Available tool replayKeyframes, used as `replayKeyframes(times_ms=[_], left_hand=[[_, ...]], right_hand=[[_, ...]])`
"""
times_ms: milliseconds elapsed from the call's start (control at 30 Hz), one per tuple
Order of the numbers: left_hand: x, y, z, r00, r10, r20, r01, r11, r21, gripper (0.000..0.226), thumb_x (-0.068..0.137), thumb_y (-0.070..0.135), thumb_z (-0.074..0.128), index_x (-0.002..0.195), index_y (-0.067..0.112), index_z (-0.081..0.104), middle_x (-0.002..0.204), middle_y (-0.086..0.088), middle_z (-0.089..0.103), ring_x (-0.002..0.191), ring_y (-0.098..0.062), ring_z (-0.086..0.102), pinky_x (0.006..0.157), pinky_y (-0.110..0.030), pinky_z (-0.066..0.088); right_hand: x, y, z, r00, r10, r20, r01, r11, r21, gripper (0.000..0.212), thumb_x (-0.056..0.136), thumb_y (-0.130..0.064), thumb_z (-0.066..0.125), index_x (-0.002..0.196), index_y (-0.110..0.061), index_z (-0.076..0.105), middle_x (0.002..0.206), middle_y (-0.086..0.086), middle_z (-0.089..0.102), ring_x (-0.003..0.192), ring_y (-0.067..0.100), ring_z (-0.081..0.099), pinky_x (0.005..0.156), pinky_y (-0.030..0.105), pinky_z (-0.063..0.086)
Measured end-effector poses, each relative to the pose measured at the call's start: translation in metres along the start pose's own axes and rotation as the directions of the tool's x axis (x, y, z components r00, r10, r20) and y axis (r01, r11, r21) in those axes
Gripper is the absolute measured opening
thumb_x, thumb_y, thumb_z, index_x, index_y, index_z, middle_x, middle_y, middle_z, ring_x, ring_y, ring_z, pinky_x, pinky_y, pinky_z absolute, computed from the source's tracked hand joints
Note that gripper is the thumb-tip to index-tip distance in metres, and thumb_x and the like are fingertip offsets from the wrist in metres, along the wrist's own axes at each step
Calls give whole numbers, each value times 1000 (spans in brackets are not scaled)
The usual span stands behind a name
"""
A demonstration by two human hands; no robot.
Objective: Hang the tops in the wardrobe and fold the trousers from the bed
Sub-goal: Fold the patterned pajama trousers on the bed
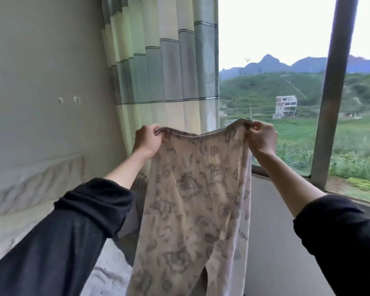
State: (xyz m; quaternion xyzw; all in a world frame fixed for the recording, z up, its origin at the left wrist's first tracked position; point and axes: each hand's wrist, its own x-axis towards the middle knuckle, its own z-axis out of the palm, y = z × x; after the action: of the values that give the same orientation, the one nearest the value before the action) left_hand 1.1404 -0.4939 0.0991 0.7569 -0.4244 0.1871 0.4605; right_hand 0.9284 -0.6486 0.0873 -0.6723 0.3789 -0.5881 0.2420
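Note:
A pair of cream trousers (192, 199) with a grey printed pattern hangs in the air in front of me, held up by the waistband. My left hand (146, 139) grips the left end of the waistband. My right hand (262, 138) pinches the right end. The legs hang straight down and run out of the frame at the bottom. The bed (13, 227) lies below and to the left, partly hidden by my black sleeve. No wardrobe is in view.
A padded headboard (30, 182) stands against the grey wall on the left. A green and cream striped curtain (165, 71) hangs behind the trousers. A large window (286, 82) with a grey frame post (333, 92) fills the right, with a broad sill (271, 221) below it.

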Motion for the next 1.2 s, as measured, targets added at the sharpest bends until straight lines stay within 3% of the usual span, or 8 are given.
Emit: replayKeyframes(times_ms=[167,367,500,667,767,967,1067,1200], left_hand=[[20,13,6,997,-72,-24,65,972,-228,23,87,22,66,108,12,68,94,2,66,89,-20,62,77,-24,47],[5,-5,-31,990,-108,86,136,877,-461,10,88,8,62,95,14,66,95,-12,66,97,-31,63,94,-48,49],[-36,-37,-89,989,-123,83,148,859,-490,23,91,2,55,113,3,62,97,-7,63,92,-22,57,82,-32,52],[-132,-92,-184,970,-202,137,244,808,-537,35,92,-11,43,83,18,60,80,6,63,70,0,59,63,-10,51],[-203,-135,-242,925,-323,201,379,736,-560,36,91,-12,42,81,19,57,62,17,66,58,7,60,58,-7,49],[-366,-246,-329,774,-568,282,629,632,-453,29,93,-10,41,87,13,57,86,-4,58,79,-10,55,68,-15,50],[-432,-295,-377,694,-660,287,718,607,-342,24,91,-13,42,92,4,59,90,-13,58,77,-15,57,63,-15,52],[-504,-340,-442,658,-729,189,753,632,-184,31,91,-15,40,107,1,61,106,-19,59,67,-6,65,58,-14,53]], right_hand=[[4,-12,-28,984,-107,-143,107,994,-10,22,90,-21,58,93,-7,74,87,17,71,68,19,54,56,31,25],[-46,-52,-52,954,-285,-98,278,957,-79,26,90,-25,60,81,-2,69,76,17,67,64,19,48,56,29,23],[-122,-90,-65,928,-372,27,371,927,56,19,89,-22,64,89,-4,70,71,2,61,58,11,47,50,14,30],[-249,-139,-66,862,-443,248,420,896,142,17,87,-17,67,97,-4,71,77,1,66,58,2,52,55,6,34],[-343,-168,-54,811,-437,388,367,898,244,13,83,-13,70,92,-4,72,73,-5,63,53,-9,48,55,3,36],[-529,-185,-16,504,-354,788,293,928,229,11,82,-18,70,89,-9,72,82,7,70,73,16,61,66,28,45],[-607,-187,-4,277,-319,906,302,924,233,13,85,-20,65,93,-11,70,89,7,71,80,20,64,69,29,48],[-696,-199,13,-10,-344,939,326,886,328,14,89,-21,59,92,-10,66,91,8,69,83,25,61,64,24,33]])
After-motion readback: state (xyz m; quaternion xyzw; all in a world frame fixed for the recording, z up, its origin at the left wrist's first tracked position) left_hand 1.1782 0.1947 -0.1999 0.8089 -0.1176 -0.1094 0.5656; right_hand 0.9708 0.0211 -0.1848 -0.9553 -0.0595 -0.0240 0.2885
